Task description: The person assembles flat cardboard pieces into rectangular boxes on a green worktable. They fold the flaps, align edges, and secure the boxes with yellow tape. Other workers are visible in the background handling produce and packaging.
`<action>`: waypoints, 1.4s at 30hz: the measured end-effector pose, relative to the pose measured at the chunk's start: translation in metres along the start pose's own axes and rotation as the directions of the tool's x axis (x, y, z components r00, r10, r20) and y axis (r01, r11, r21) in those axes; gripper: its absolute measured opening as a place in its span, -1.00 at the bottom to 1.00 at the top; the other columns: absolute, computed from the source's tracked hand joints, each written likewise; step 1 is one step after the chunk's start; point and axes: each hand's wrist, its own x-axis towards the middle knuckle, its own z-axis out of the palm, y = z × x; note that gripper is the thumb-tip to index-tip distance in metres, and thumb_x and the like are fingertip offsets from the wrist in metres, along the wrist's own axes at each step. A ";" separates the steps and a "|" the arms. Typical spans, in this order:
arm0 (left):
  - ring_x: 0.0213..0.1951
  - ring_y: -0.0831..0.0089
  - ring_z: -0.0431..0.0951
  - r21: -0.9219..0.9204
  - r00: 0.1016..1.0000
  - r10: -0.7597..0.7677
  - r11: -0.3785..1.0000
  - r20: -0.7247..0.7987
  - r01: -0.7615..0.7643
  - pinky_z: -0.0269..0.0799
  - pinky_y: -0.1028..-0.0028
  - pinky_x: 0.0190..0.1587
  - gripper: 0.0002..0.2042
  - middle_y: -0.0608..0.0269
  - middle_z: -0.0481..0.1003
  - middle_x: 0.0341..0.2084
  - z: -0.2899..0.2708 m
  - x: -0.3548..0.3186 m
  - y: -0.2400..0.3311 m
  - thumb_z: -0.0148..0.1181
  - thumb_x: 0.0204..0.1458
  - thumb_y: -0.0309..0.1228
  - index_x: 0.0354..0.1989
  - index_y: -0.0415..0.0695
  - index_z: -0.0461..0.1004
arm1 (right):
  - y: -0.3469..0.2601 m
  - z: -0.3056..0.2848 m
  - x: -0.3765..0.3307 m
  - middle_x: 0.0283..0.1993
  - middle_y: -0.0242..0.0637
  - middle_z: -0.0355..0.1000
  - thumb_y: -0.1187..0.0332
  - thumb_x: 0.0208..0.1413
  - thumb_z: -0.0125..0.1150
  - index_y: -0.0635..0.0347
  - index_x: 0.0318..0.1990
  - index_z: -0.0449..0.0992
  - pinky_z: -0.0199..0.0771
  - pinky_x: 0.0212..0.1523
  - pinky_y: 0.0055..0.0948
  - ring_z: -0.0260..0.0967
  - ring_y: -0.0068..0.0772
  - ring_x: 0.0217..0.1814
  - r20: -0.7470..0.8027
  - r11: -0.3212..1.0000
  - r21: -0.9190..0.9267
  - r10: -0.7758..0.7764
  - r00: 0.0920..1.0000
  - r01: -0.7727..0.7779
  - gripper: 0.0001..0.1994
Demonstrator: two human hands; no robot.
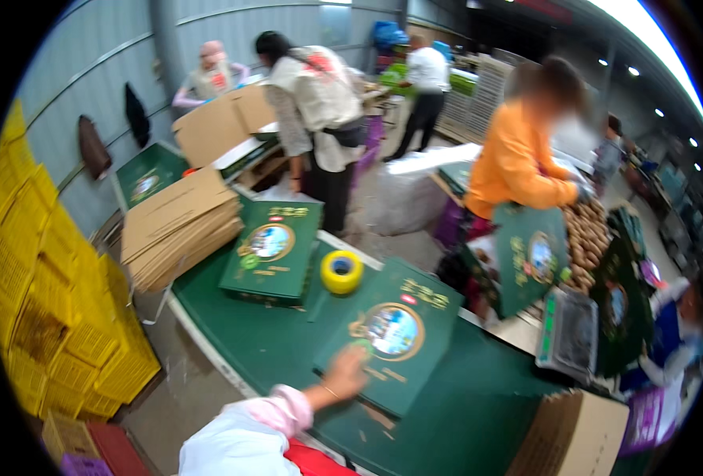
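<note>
A dark green gift box (415,317) with gold lettering and a round picture lies on the green table in front of me. My left hand (345,373) rests on the lower left part of its lid, fingertips beside a small green round mark; the fingers look stretched out but slightly blurred. My right hand is not in view. Left of that box sits a similar green box (276,238) with a lid of the same design. A roll of yellow tape (341,272) stands between the two boxes.
Flattened cardboard (178,222) is stacked at the table's left end. Yellow crates (58,317) rise on the left. A brown carton (573,436) stands at the near right, close to a clear plastic container (567,333). A person in orange (514,170) works beside piled brown round items (585,238).
</note>
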 end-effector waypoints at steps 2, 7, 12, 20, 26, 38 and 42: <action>0.08 -0.14 0.24 0.468 0.963 -0.026 0.870 -0.269 0.154 0.12 0.07 0.17 -0.53 -0.20 0.28 0.01 -0.125 0.003 -0.069 0.15 -0.27 -0.46 -0.08 -0.36 0.31 | -0.019 0.021 -0.020 0.03 -0.05 0.34 0.19 0.12 -0.02 0.33 0.03 0.32 0.36 0.02 -0.23 0.34 -0.10 0.01 -0.103 0.965 -0.192 -0.201 0.974 0.179 -0.57; 0.32 0.08 -0.07 0.589 0.745 -0.244 0.483 -0.620 0.648 -0.15 0.18 0.32 -0.33 -0.07 -0.01 0.27 -0.374 0.005 -0.257 0.16 -0.06 -0.32 0.23 -0.30 0.06 | -0.056 0.108 -0.106 -0.07 -0.05 0.39 0.37 0.06 0.08 0.33 -0.07 0.42 0.35 0.00 -0.28 0.36 -0.10 -0.06 0.007 0.872 -0.295 -0.408 0.913 0.391 -0.70; 0.34 0.20 -0.12 0.555 0.574 -0.597 0.243 -0.561 0.795 -0.15 0.22 0.33 -0.20 0.09 -0.05 0.31 -0.498 0.023 -0.371 0.24 -0.10 -0.08 0.27 -0.17 0.02 | -0.094 0.210 -0.294 -0.03 0.03 0.37 0.46 0.09 0.11 0.40 0.00 0.36 0.33 0.01 -0.34 0.34 -0.14 -0.04 0.762 0.929 0.023 -0.256 0.595 0.370 -0.68; -0.18 0.11 0.49 0.832 0.717 -0.690 0.341 -0.095 0.437 0.40 0.29 -0.08 -0.32 -0.01 0.50 -0.22 -0.569 0.030 -0.417 0.10 -0.20 0.25 -0.23 -0.22 0.51 | -0.138 0.242 -0.455 0.02 -0.15 0.35 0.53 0.12 0.05 0.33 0.00 0.36 0.29 0.08 -0.41 0.31 -0.30 0.05 0.943 0.942 0.314 -0.324 0.078 0.118 -0.73; -0.30 0.18 0.56 0.928 0.775 -0.621 0.347 0.121 0.133 0.46 0.28 -0.19 -0.63 0.12 0.57 -0.40 -0.558 0.044 -0.422 0.02 -0.02 -0.06 -0.47 -0.11 0.59 | -0.151 0.258 -0.493 -0.07 -0.21 0.38 0.48 0.09 0.12 0.31 -0.06 0.41 0.33 -0.01 -0.47 0.33 -0.37 -0.04 0.939 0.935 0.344 -0.342 -0.036 0.089 -0.75; -0.53 0.26 0.58 0.741 0.676 -0.378 0.547 0.633 -0.388 0.48 0.28 -0.54 -0.90 0.18 0.53 -0.64 -0.440 -0.004 -0.211 0.14 -0.28 -0.39 -0.62 -0.10 0.56 | -0.254 0.320 -0.575 -0.07 -0.13 0.44 0.30 0.12 0.14 0.36 0.03 0.38 0.40 -0.01 -0.39 0.40 -0.33 -0.04 0.883 0.925 0.072 -0.232 -0.407 -0.372 -0.61; -0.59 0.18 0.54 0.530 0.781 -0.190 0.823 0.594 -0.203 0.49 0.20 -0.41 -0.69 0.16 0.53 -0.64 -0.378 -0.064 -0.111 0.16 -0.20 -0.11 -0.60 -0.14 0.51 | -0.275 0.351 -0.639 0.02 -0.14 0.38 0.28 0.12 0.14 0.36 0.09 0.28 0.39 0.01 -0.31 0.38 -0.25 -0.02 0.783 0.263 -0.544 -0.180 -0.595 -0.796 -0.56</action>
